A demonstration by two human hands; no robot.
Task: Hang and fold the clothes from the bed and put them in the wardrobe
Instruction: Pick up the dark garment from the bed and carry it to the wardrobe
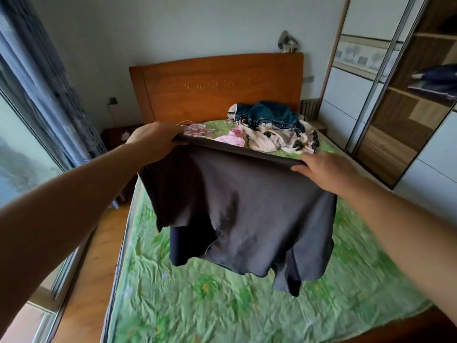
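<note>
A: What do you see from the head camera?

B: A soft, dark grey cotton shirt [247, 206] hangs in the air above the bed with the green flowery cover [197, 305]. The left hand [153, 138] is closed on one end of its top edge. The right hand [326, 169] is closed on the other end.

A: Is it hard to hold?

B: I think not. It looks light and floppy, so it droops. Holding both top corners keeps it flat.

A: More clothes?

B: Yes, a pile of blue, white and pink clothes [269, 127] lies beyond the shirt, near the brown wooden headboard [217, 82].
</note>
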